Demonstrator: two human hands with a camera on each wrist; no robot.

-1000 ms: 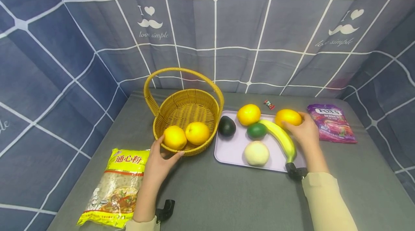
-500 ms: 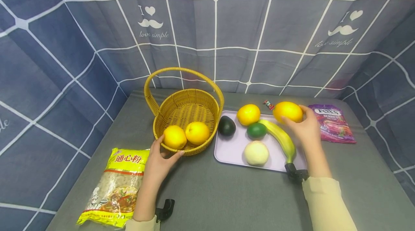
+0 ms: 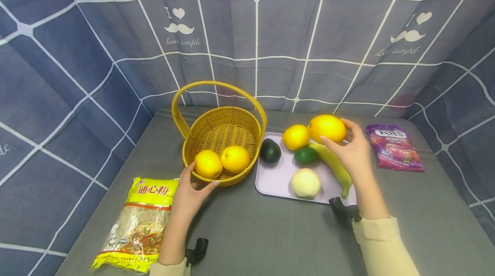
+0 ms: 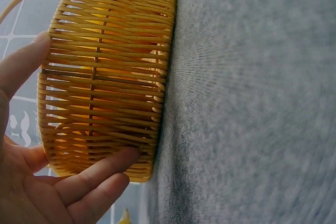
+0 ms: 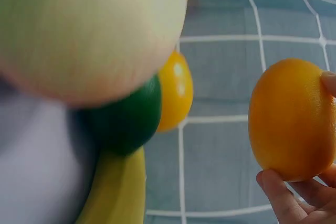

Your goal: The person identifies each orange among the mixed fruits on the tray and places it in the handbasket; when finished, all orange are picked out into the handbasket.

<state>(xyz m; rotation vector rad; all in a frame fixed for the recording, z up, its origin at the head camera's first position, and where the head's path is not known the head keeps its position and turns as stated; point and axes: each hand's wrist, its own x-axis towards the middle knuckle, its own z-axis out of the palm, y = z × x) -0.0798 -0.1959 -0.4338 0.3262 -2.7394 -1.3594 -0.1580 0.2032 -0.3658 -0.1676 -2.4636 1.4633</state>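
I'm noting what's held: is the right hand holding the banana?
No, the right hand holds an oval yellow fruit; the banana lies on the tray.

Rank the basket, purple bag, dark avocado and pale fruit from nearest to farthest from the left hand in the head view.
1. Basket: touching the left hand.
2. Dark avocado: left end of the tray.
3. Pale fruit: tray's near edge.
4. Purple bag: far right, past the tray.

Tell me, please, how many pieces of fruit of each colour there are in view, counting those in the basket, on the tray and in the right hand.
Orange-yellow fruits: 4
Dark green fruits: 2
Yellow banana: 1
Pale round fruit: 1
Total: 8
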